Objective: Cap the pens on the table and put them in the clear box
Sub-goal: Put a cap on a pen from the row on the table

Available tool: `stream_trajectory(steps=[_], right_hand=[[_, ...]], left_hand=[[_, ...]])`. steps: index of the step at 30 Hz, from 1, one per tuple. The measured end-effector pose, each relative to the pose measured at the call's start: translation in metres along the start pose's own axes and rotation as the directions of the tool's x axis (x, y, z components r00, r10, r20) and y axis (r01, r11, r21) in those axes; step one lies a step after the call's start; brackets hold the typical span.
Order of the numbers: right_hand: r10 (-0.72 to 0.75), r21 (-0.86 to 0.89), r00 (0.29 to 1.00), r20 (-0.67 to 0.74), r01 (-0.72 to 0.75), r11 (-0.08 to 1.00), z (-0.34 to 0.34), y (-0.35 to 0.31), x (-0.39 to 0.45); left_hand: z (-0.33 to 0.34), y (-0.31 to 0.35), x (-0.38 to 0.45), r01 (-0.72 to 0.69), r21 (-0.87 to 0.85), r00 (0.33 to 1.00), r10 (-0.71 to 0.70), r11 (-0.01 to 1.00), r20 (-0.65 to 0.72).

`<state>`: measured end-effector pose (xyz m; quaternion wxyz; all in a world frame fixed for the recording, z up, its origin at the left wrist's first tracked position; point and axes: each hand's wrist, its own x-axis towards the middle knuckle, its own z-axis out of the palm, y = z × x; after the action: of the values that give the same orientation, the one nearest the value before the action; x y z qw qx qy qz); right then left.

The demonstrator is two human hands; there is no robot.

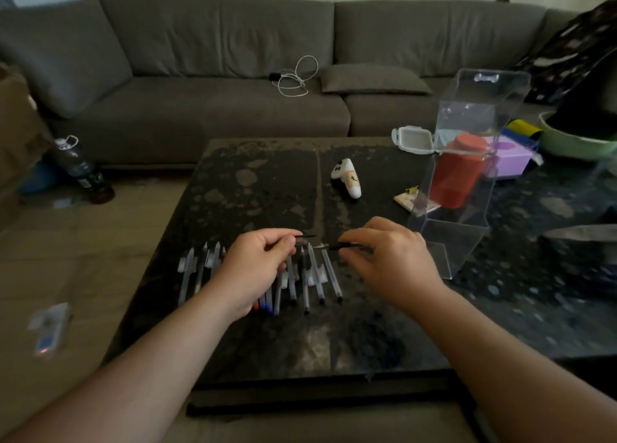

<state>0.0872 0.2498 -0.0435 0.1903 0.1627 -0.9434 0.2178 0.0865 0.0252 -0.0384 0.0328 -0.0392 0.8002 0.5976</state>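
Several clear-barrelled pens (314, 275) and loose caps (187, 265) lie in a row on the dark stone table (253, 182). Above the row, my left hand (257, 269) pinches a small black cap (305, 236). My right hand (394, 262) pinches a pen (340, 246) with its tip pointing left at the cap, a small gap between them. The clear box (467, 162) lies tilted at the right, its open end towards me; no pens show inside it.
A white toy-like object (349, 177), a red jar (459, 172) behind the box, a small lidded container (414, 140), a purple box (514, 157) and a green bowl (574, 140) crowd the table's right. A grey sofa (233, 75) is beyond; a bottle (80, 167) stands on the floor, left.
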Motion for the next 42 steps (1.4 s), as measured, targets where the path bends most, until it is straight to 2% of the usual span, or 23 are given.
stream_trajectory(steps=[5,12,19,26,30,35,42], right_hand=[[0.070,0.045,0.997,-0.011,-0.070,0.997,0.002,0.007,-0.001],[0.084,0.106,0.996,0.002,-0.084,0.991,0.002,0.012,0.000],[0.078,0.090,0.997,0.025,-0.080,0.993,0.001,0.011,0.002],[0.030,0.108,0.993,0.113,-0.042,0.993,0.004,0.004,0.003],[0.055,0.121,0.989,0.139,-0.072,0.990,0.005,0.000,0.004],[0.068,0.113,0.988,0.139,-0.084,0.990,0.002,-0.003,0.005],[0.055,0.072,0.983,0.173,-0.068,0.995,0.001,-0.008,0.004]], left_hand=[[0.006,0.003,-0.002,-0.015,0.026,0.999,0.016,1.000,-0.038],[0.010,0.005,-0.006,-0.007,0.029,1.000,0.007,1.000,-0.008],[0.013,0.005,-0.010,-0.022,0.001,1.000,0.022,1.000,-0.010],[0.019,0.005,-0.013,-0.018,-0.023,0.999,0.019,1.000,0.030],[0.016,0.000,-0.012,-0.140,0.085,0.990,0.139,0.987,0.011],[0.008,-0.006,-0.010,-0.243,0.350,0.963,0.269,0.905,-0.026],[0.010,-0.004,-0.005,-0.293,0.422,0.937,0.346,0.858,-0.054]])
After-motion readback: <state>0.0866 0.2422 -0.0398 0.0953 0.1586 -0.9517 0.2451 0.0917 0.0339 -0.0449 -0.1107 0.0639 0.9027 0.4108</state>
